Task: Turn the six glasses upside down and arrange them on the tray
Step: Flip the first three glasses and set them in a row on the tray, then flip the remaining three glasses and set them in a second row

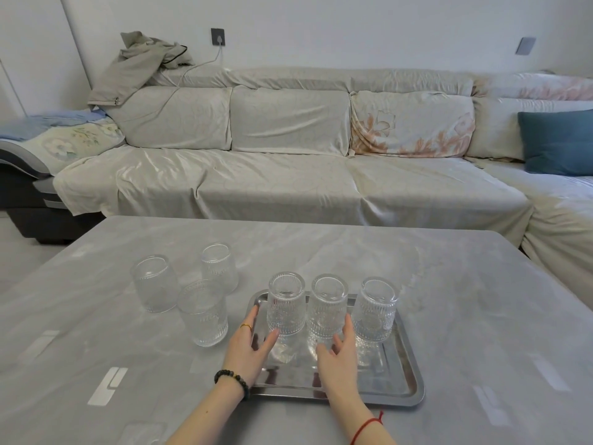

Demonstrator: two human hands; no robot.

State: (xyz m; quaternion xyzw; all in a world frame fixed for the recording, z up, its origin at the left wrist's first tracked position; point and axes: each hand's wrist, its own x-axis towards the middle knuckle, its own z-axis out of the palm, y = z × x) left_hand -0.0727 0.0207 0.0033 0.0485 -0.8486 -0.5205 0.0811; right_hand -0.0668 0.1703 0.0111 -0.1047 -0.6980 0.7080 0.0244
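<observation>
Grey marbled table (pixel 417 284) in front of a cloth-covered sofa (pixel 288 175), carrying a rectangular metal tray (pixel 407 377) near its front edge. Three ribbed glasses stand upside down in a row along the far side of the tray: left tray glass (pixel 285 305), middle tray glass (pixel 327 308) and right tray glass (pixel 375 311), just beside one another. Left of the tray, on the bare table, stand three more glasses: far glass (pixel 218 264), leftmost glass (pixel 155 284) and nearest glass (pixel 203 313), which sits just beside the tray's left edge. Both forearms reach in from the near side of the tray. Left hand (pixel 248 348), with a ring and a dark bead bracelet at the wrist, is extended palm-inward, fingers spread apart, with its thumb next to the base of the left tray glass; it grips nothing. Right hand (pixel 340 354), with a red cord at the wrist, is likewise open with fingers apart, its fingertips reaching up between the middle and right tray glasses, holding nothing.
</observation>
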